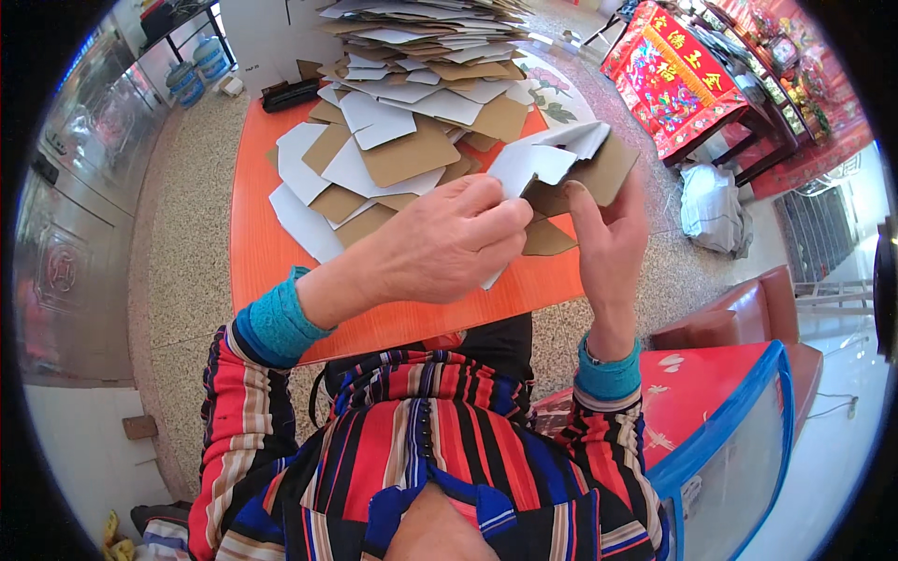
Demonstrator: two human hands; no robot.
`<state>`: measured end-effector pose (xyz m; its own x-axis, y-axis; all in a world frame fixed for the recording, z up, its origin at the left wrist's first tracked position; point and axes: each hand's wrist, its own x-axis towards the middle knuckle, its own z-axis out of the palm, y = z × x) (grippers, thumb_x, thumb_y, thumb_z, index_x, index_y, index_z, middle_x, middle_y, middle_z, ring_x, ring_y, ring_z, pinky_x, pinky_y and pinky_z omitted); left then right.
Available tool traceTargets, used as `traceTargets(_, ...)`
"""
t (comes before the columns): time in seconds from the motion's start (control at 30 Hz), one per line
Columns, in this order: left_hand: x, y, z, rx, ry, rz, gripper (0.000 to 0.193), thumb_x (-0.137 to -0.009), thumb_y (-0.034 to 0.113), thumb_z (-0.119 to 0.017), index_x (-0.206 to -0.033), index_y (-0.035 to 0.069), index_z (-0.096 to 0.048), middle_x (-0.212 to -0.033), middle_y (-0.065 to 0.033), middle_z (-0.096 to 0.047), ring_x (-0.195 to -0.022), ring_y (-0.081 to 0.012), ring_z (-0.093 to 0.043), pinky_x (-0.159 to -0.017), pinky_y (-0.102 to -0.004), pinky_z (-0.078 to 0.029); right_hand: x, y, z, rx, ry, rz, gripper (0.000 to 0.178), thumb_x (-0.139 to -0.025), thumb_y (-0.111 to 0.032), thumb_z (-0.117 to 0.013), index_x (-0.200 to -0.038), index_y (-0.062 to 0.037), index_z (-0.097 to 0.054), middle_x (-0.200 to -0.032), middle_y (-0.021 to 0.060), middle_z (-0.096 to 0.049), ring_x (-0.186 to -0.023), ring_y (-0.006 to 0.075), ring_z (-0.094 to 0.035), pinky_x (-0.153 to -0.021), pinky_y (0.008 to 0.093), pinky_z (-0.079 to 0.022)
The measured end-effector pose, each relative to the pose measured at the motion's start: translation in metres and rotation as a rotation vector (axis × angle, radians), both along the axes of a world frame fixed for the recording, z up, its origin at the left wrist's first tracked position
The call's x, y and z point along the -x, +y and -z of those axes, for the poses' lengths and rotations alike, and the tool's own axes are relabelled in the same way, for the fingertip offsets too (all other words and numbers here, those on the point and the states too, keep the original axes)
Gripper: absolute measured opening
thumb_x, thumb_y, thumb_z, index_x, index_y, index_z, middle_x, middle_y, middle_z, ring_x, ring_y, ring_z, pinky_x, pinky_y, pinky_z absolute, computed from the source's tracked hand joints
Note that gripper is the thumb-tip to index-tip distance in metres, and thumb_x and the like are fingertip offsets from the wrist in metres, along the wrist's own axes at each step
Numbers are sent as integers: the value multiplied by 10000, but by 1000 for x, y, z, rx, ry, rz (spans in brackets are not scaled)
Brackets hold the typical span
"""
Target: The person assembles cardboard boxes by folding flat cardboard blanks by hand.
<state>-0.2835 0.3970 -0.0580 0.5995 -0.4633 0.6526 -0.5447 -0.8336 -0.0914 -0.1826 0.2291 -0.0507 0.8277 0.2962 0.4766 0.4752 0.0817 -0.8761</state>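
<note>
A white and brown cardboard piece (599,171), partly folded, is held up between my two hands over the near right part of the orange table. My left hand (440,238) pinches its left edge with curled fingers. At its right side my right hand (613,234) grips it, the thumb on the brown face and the other fingers mostly hidden behind. A notched white flap stands out near the middle of the piece. Just beyond my hands lies a loose spread of flat cardboard pieces (402,154), some white side up, some brown.
A tall stack of cardboard pieces (430,47) rises at the orange table's (271,234) far end, beside a black object (289,96). To the right stand a red-draped table (664,84), a white plastic bag (713,210) and a blue-edged clear cover (730,449). Water jugs (185,82) are far left.
</note>
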Motion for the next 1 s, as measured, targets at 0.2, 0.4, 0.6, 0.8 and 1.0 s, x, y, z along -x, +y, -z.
traceTargets(0.2,-6,7,-4,695,202,258,312,-818,159,-655,-1090,26,-579,-1129,-74,-522,-938,-213,-513,-796,-300,-458,-14,-25,17,362,-13,138,175,-802,-88,-642,-935,25,-626,-804,134,-664,-612,180,-562,-553,301,-455)
traceTargets(0.4,-38,21,-33,1117,464,104,445,-794,213,-682,-1182,31,-566,-1129,-92,-552,-917,-184,-520,-761,-283,-466,1,-21,5,396,-207,139,94,-815,-73,-604,-840,17,-615,-645,127,-606,-528,214,-500,-506,341,-413)
traceTargets(0.6,-79,12,-83,536,760,-178,482,-774,110,-650,-1236,43,-529,-1071,-137,-575,-855,-205,-544,-706,-305,-477,13,-14,-8,448,-357,129,95,-809,-51,-586,-872,13,-617,-708,151,-618,-549,270,-515,-525,366,-427)
traceTargets(0.8,-96,3,-72,-81,533,-268,570,-708,60,-670,-1255,56,-507,-1018,-157,-571,-817,-281,-582,-701,-361,-496,9,-14,-11,486,-420,108,150,-788,-30,-584,-923,10,-633,-768,171,-632,-581,307,-539,-547,385,-438)
traceTargets(1.0,-91,13,-67,-59,533,-115,557,-692,56,-679,-1219,40,-499,-960,-137,-555,-805,-354,-601,-707,-410,-498,-3,-29,-8,530,-410,123,219,-775,-23,-575,-978,3,-650,-791,172,-639,-604,317,-560,-562,389,-445)
